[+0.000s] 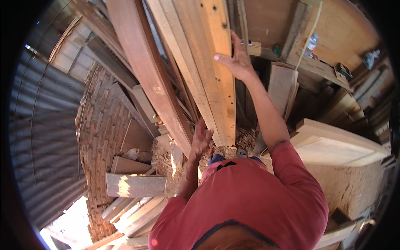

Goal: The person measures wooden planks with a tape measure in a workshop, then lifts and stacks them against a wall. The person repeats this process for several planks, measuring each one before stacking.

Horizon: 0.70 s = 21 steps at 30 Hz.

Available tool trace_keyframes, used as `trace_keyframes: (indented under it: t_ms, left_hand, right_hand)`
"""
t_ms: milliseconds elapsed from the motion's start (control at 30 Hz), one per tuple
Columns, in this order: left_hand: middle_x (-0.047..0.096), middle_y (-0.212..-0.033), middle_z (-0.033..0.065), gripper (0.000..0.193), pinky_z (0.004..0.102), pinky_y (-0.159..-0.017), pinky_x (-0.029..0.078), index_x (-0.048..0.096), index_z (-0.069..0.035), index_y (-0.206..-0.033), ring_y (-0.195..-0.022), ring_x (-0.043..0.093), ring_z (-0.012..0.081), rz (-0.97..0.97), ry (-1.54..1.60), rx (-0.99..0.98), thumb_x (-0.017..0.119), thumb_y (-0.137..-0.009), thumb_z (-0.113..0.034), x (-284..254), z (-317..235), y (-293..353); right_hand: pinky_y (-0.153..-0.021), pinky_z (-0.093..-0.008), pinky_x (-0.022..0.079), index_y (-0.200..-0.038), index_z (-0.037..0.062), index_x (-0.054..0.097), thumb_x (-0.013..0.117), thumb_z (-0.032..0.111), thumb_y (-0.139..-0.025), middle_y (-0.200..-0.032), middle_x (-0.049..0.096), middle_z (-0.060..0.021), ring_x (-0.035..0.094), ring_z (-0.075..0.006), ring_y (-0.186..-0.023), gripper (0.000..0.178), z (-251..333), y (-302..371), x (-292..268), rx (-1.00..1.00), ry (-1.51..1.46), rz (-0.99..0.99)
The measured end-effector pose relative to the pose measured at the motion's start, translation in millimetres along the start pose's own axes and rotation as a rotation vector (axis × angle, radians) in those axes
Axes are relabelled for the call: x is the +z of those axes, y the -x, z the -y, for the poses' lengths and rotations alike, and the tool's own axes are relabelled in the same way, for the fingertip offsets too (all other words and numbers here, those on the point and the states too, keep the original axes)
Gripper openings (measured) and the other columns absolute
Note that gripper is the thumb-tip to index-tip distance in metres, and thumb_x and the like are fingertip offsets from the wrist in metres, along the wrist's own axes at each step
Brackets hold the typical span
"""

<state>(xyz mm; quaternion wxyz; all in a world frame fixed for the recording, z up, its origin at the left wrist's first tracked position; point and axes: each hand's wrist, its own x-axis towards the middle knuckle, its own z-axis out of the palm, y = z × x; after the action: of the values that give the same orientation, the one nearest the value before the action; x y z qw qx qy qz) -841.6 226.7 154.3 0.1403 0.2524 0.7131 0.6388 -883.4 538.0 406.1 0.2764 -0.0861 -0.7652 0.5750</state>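
Note:
Several long planks stand side by side in front of me. The rightmost plank (216, 37) is yellowish, with a row of dark holes along its face. My right hand (239, 62) is at its right edge, thumb stretched over the face and fingers apart along the side. Lower down, my left hand (201, 141) is by the left side of a pale plank (196, 79), fingers spread and slightly bent. Whether its fingertips touch the wood I cannot tell. A wide reddish-brown board (143, 58) leans just left of these planks, its lower end beside my left hand.
Wood offcuts (135, 216) and a short grey board (135, 185) lie at the lower left, near a brick wall (100, 125) and corrugated metal sheeting (46, 137). At right are a thick pale panel (341, 143) and a bench (321, 64) with a plastic bottle (312, 41).

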Motion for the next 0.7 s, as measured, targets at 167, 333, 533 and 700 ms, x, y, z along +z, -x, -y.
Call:
trace_keyframes:
  t_ms: [167, 333, 533, 700]
  left_hand:
    - [0.022, -0.169, 0.0275, 0.115, 0.0444, -0.127, 0.025, 0.011, 0.005, -0.164, -0.157, 0.026, 0.0368, 0.316, -0.230, 0.448, 0.084, -0.085, -0.034, 16, -147, -107]
    - [0.024, -0.166, 0.0226, 0.130, 0.0430, -0.124, 0.029, 0.002, 0.004, -0.165, -0.154, 0.030, 0.0309, 0.615, 0.282, 0.283, 0.087, -0.080, -0.047, 28, -166, -128]
    - [0.054, -0.139, 0.0133, 0.108, 0.0407, -0.108, 0.046, 0.035, 0.002, -0.153, -0.129, 0.056, 0.0246, 0.746, 0.403, 0.411, 0.087, -0.078, -0.056, 46, -153, -107]
    - [0.066, -0.120, 0.0083, 0.084, 0.0387, -0.097, 0.053, 0.057, 0.000, -0.132, -0.112, 0.065, 0.0200, 0.888, 0.678, 0.530, 0.088, -0.076, -0.055, 67, -181, -87]
  right_hand:
    - [-0.127, -0.0439, 0.024, -0.165, -0.0015, 0.018, 0.090, 0.046, -0.073, -0.165, 0.032, -0.0259, 0.030, -0.0359, -0.156, 0.126, 38, 66, 11, -0.078, -0.006, -0.042]
    - [-0.127, -0.0452, 0.024, -0.163, -0.0071, 0.020, 0.093, 0.050, -0.064, -0.164, 0.034, -0.0280, 0.030, -0.0359, -0.156, 0.136, 58, 116, 33, -0.113, -0.148, -0.130]
    - [-0.124, -0.0437, 0.027, -0.162, -0.0094, 0.025, 0.093, 0.049, -0.065, -0.157, 0.043, -0.0266, 0.037, -0.0341, -0.150, 0.132, 88, 169, 46, -0.142, -0.093, -0.267]
    - [-0.121, -0.0431, 0.033, -0.160, -0.0126, 0.025, 0.091, 0.050, -0.066, -0.150, 0.048, -0.0289, 0.045, -0.0366, -0.143, 0.131, 132, 198, 41, -0.312, 0.066, -0.499]
